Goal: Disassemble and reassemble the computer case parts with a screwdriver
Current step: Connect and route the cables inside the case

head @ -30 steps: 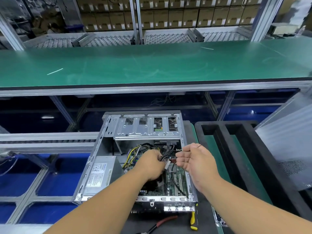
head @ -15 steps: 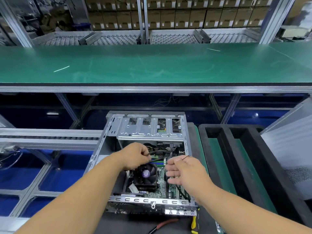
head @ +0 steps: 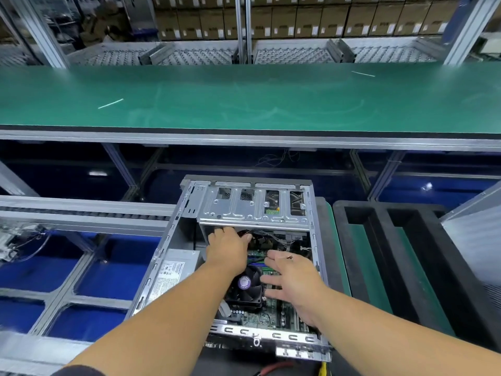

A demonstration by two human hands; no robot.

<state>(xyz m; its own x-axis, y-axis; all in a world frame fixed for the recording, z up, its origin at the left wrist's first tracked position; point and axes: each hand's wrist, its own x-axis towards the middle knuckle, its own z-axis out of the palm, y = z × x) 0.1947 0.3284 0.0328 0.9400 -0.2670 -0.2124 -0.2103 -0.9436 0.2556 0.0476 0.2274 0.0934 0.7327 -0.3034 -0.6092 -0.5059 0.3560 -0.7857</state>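
Case (head: pixel 173 240): open computer case lying on its side on the near bench, side panel off, interior facing up; low centre of the view.
Drive cage (head: pixel 253 210): silver metal bay across the far end of the case, with four cut-outs in its top.
Power supply (head: pixel 173 270): grey box with a white label, in the left part of the case.
Fan (head: pixel 245 287): black cooler fan with a purple hub, on the motherboard, between the two forearms.
Motherboard (head: pixel 271 316): green board on the case floor, partly hidden by both hands.
Cables (head: pixel 271 236): dark bundle just under the drive cage, beside the left fingertips.
Left hand (head: pixel 226 248): reaches deep into the case below the drive cage; fingers point forward, slightly bent; whether they pinch a cable, cannot tell.
Right hand (head: pixel 291 278): palm down over the motherboard, right of the fan; fingers spread and straight, gripping nothing; a thin dark wire lies near the index finger.
Tray (head: pixel 379 267): black foam tray with long slots, on a green mat, just right of the case.
Conveyor (head: pixel 244 99): green belt surface running across the view beyond the case.
Pliers (head: pixel 273 369): red handles at the bottom edge, in front of the case; a yellow handle tip shows beside them.
Boxes (head: pixel 298 20): rows of cardboard cartons on the far racking.
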